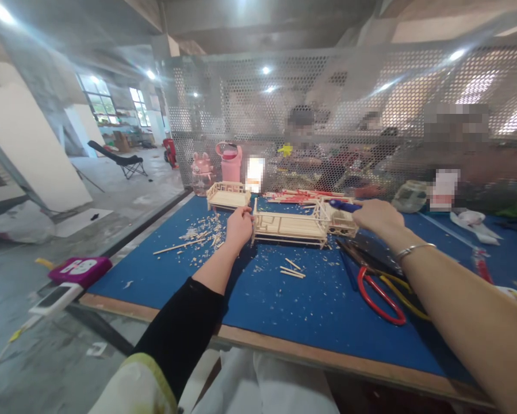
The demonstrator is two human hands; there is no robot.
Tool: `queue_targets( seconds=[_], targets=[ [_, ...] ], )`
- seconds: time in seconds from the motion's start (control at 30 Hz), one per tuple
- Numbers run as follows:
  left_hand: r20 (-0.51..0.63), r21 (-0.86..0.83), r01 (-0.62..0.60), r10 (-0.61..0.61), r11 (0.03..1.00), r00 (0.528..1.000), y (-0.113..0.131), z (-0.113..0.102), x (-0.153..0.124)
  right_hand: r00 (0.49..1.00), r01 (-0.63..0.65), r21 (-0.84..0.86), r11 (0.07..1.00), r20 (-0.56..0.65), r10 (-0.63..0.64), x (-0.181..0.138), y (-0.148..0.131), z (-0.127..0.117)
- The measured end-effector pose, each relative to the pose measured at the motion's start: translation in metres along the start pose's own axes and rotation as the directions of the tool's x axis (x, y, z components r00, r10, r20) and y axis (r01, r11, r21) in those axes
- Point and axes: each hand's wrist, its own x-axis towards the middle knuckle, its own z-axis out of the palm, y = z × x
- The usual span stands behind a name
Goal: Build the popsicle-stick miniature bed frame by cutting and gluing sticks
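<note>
A small model bed of thin wooden sticks [289, 226] stands on the blue table mat [284, 305]. My left hand [239, 226] is closed on the bed's left end post. My right hand [376, 215] is closed round a blue-handled tool [342, 205] whose tip points at the bed's right end. A second, smaller wooden model [227, 195] sits further back on the left.
Loose sticks and wood shavings [198, 237] litter the mat. Red-handled scissors [381, 296] and yellow-handled pliers lie at the right. Red sticks [299, 196], pink bottles [230, 162] and a perforated screen [348, 115] stand behind, with people beyond it. A phone [53, 299] lies off the left corner.
</note>
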Motion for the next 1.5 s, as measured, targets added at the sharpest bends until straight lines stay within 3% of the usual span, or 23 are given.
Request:
queue_targets(
  seconds=[0.13, 0.27, 0.37, 0.47, 0.57, 0.67, 0.87, 0.97, 1.5],
  targets=[
    [-0.009, 0.037, -0.020, 0.020, 0.999, 1.000, 0.001, 0.000, -0.002, 0.999, 0.001, 0.393, 0.920, -0.049, 0.020, -0.006, 0.012, -0.014],
    [-0.007, 0.110, -0.010, 0.010, 0.994, 1.000, 0.002, 0.001, -0.006, 0.994, -0.022, 0.738, 0.675, 0.086, -0.062, -0.020, -0.001, -0.028],
    [0.012, 0.131, 0.024, -0.026, 0.991, 1.000, -0.001, 0.002, -0.005, 0.975, -0.085, 0.851, 0.518, 0.177, -0.132, -0.040, -0.021, -0.029],
    [0.027, 0.135, 0.036, -0.039, 0.990, 0.999, -0.003, 0.004, -0.003, 0.928, -0.103, 0.876, 0.471, 0.256, -0.272, -0.067, -0.033, -0.018],
    [0.027, 0.139, 0.043, -0.047, 0.989, 0.999, -0.005, 0.004, -0.002, 0.837, -0.042, 0.824, 0.565, 0.337, -0.430, -0.090, -0.032, -0.002],
    [0.003, 0.144, 0.062, -0.063, 0.988, 0.998, -0.005, 0.004, -0.001, 0.791, 0.079, 0.699, 0.710, 0.390, -0.472, -0.099, -0.026, 0.011],
    [0.000, 0.145, 0.083, -0.084, 0.986, 0.996, -0.004, 0.004, -0.002, 0.825, 0.203, 0.575, 0.793, 0.335, -0.455, -0.094, -0.020, 0.011],
    [-0.002, 0.149, 0.089, -0.090, 0.985, 0.996, -0.001, 0.003, -0.003, 0.818, 0.235, 0.556, 0.797, 0.329, -0.471, -0.092, -0.019, 0.008],
    [0.013, 0.133, 0.046, -0.048, 0.990, 0.999, -0.001, 0.000, -0.003, 0.833, 0.139, 0.553, 0.822, 0.383, -0.398, -0.090, -0.020, 0.020]
  ],
)
